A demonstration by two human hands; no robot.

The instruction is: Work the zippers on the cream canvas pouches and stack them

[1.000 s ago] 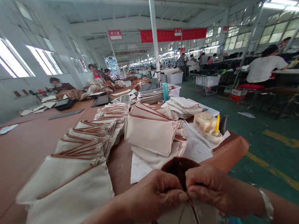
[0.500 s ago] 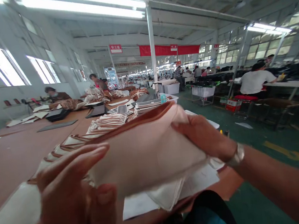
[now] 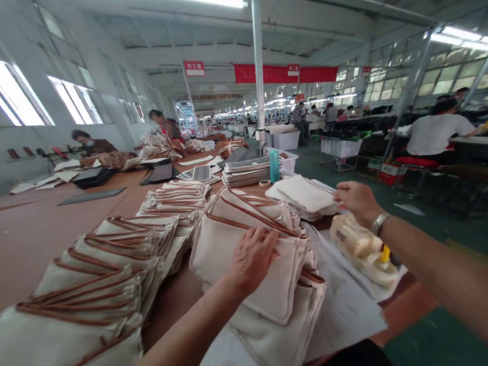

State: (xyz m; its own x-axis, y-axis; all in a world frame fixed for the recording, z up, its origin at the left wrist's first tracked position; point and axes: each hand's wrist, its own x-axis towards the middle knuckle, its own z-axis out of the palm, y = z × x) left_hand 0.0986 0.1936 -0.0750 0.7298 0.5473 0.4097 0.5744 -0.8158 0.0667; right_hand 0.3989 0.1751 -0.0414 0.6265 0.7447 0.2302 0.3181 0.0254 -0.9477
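Note:
My left hand [image 3: 255,258] rests on the top piece of a fanned pile of cream fabric pieces with brown edging [image 3: 224,244], its fingers bent over the cloth; whether they pinch it cannot be made out. My right hand [image 3: 357,200], with a metal band on its wrist, is at the right corner of a stack of cream pieces [image 3: 302,193]. Its fingers are pressed together, and what is between them is too small to tell. Long overlapping rows of similar edged pieces [image 3: 102,252] lie to the left.
A carved-looking cream block [image 3: 357,246] with something yellow sits right of white paper [image 3: 345,300]. Behind are a turquoise bottle [image 3: 274,166], a tape roll [image 3: 264,183], stacked grey-and-white panels [image 3: 247,172] and a metal post [image 3: 258,64]. Several people work farther off.
The cream piece held up between my hands is no longer raised. My left hand has come down onto the fanned pile, and my right hand has moved right to the other stack.

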